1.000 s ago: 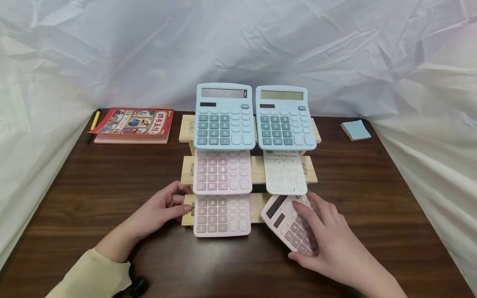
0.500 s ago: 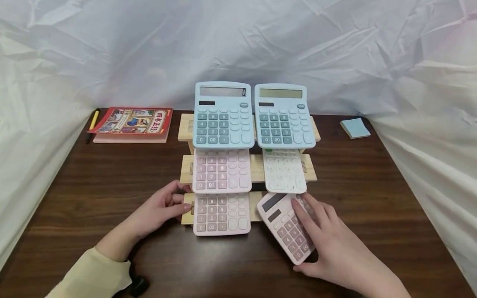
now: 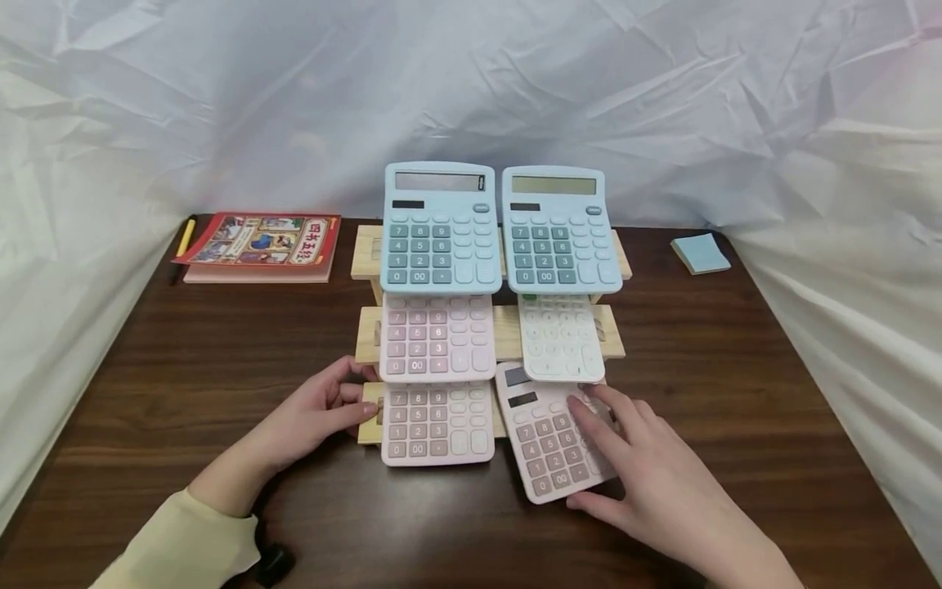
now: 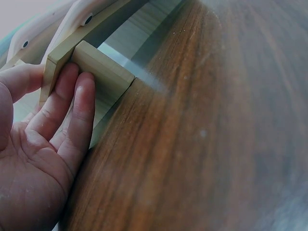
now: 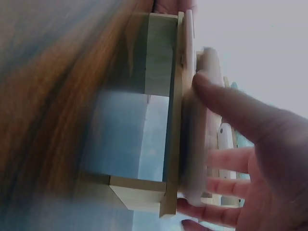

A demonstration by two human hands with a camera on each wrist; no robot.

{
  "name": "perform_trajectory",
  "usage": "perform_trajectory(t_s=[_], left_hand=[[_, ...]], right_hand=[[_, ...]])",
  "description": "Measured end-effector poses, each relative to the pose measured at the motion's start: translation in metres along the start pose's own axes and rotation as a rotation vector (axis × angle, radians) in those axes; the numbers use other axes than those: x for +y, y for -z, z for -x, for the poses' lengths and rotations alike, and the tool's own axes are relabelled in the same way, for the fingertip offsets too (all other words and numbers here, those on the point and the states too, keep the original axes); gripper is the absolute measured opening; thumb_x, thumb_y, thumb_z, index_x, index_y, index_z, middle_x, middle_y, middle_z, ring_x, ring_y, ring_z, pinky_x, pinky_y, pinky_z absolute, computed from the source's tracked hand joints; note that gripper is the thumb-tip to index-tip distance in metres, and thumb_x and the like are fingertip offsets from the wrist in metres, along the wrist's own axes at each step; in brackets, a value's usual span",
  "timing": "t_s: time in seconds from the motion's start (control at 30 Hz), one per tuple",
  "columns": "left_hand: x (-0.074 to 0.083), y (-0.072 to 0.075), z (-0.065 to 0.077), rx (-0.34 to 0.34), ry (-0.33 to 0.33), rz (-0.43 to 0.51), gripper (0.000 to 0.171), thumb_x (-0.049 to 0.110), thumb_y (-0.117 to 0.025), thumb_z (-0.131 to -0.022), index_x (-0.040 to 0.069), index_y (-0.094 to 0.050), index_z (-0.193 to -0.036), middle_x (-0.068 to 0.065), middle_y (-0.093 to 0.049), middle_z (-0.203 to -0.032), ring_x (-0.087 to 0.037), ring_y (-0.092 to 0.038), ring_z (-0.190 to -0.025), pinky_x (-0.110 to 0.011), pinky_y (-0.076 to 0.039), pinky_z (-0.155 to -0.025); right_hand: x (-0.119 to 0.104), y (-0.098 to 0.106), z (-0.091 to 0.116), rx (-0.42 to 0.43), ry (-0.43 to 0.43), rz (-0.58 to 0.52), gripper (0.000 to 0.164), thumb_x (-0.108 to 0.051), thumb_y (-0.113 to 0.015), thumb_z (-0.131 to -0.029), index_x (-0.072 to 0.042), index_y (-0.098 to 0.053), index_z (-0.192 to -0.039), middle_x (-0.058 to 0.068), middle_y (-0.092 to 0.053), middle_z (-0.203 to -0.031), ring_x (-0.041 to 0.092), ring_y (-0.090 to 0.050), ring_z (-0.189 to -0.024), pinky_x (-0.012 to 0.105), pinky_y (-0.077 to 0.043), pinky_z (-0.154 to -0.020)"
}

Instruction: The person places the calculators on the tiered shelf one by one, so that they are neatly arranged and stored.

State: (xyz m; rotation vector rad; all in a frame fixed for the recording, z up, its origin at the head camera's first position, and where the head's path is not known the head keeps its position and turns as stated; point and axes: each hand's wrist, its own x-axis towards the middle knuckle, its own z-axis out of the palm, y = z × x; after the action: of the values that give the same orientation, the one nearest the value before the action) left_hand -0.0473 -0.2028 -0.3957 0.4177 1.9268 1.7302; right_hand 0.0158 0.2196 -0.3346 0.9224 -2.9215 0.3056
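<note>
My right hand (image 3: 655, 483) grips a pink calculator (image 3: 552, 446) by its right side and lower corner. This calculator leans slightly askew at the right of the lowest shelf (image 3: 370, 433) of a stepped wooden rack, its top right corner hidden under a white calculator (image 3: 562, 339). In the right wrist view it is blurred and lies close along the shelf edge. At the shelf's left end, my left hand (image 3: 316, 413) pinches the wooden board (image 4: 108, 72) between thumb and fingers. Beside it on the same shelf rests another pink calculator (image 3: 439, 425).
On the middle shelf lies a pink calculator (image 3: 439, 339) beside the white one. Two blue calculators (image 3: 441, 229) stand on the top shelf. A red book (image 3: 265, 245) and a yellow pen (image 3: 186, 237) lie back left; blue sticky notes (image 3: 701, 254) back right. White sheeting (image 3: 471, 82) surrounds the table.
The right hand has turned its pink calculator from a strong slant to nearly straight and shifted it left and up onto the lowest shelf. The left hand has stayed in place.
</note>
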Motion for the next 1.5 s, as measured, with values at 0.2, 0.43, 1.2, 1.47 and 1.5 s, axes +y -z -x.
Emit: perform_trajectory(t_s=[0.2, 0.43, 1.2, 1.47, 1.5], left_hand=[[-0.001, 0.000, 0.002, 0.000, 0.006, 0.010, 0.037, 0.015, -0.059, -0.098, 0.004, -0.037, -0.125, -0.019, -0.069, -0.095, -0.022, -0.063, -0.075, -0.035, -0.053, -0.067], [-0.001, 0.000, 0.001, 0.006, -0.009, 0.009, 0.037, 0.014, -0.060, -0.098, 0.004, -0.037, -0.125, -0.019, -0.069, -0.095, -0.022, -0.062, -0.075, -0.036, -0.053, -0.066], [-0.001, 0.000, 0.000, -0.002, -0.002, 0.018, 0.038, 0.014, -0.059, -0.098, 0.004, -0.036, -0.126, -0.019, -0.069, -0.096, -0.024, -0.063, -0.076, -0.036, -0.054, -0.068], [0.000, 0.000, -0.001, -0.011, -0.009, 0.021, 0.037, 0.014, -0.059, -0.098, 0.004, -0.037, -0.126, -0.019, -0.069, -0.098, -0.025, -0.064, -0.078, -0.037, -0.054, -0.069], [0.000, 0.000, -0.001, -0.010, -0.006, 0.020, 0.037, 0.014, -0.059, -0.098, 0.004, -0.037, -0.126, -0.019, -0.069, -0.098, -0.025, -0.064, -0.079, -0.037, -0.054, -0.069]], right_hand=[[0.000, 0.000, 0.001, -0.005, 0.019, -0.025, 0.085, -0.060, -0.074, -0.077, -0.019, -0.045, -0.145, 0.009, -0.034, -0.149, 0.020, -0.048, -0.112, 0.038, -0.050, -0.084], [0.000, 0.000, -0.001, 0.005, 0.010, -0.030, 0.082, -0.058, -0.074, -0.077, -0.018, -0.047, -0.143, 0.009, -0.034, -0.149, 0.017, -0.048, -0.109, 0.038, -0.049, -0.084], [0.001, -0.007, -0.009, 0.092, -0.027, -0.017, 0.090, -0.067, -0.070, -0.074, -0.011, -0.050, -0.141, 0.005, -0.043, -0.138, 0.026, -0.049, -0.109, 0.045, -0.042, -0.086], [0.002, -0.008, -0.010, 0.131, -0.014, -0.023, 0.089, -0.064, -0.074, -0.073, -0.008, -0.053, -0.138, 0.009, -0.045, -0.135, 0.026, -0.049, -0.108, 0.045, -0.042, -0.085], [0.002, -0.009, -0.010, 0.136, -0.014, -0.021, 0.089, -0.064, -0.075, -0.072, -0.008, -0.053, -0.138, 0.009, -0.044, -0.135, 0.025, -0.048, -0.108, 0.044, -0.042, -0.084]])
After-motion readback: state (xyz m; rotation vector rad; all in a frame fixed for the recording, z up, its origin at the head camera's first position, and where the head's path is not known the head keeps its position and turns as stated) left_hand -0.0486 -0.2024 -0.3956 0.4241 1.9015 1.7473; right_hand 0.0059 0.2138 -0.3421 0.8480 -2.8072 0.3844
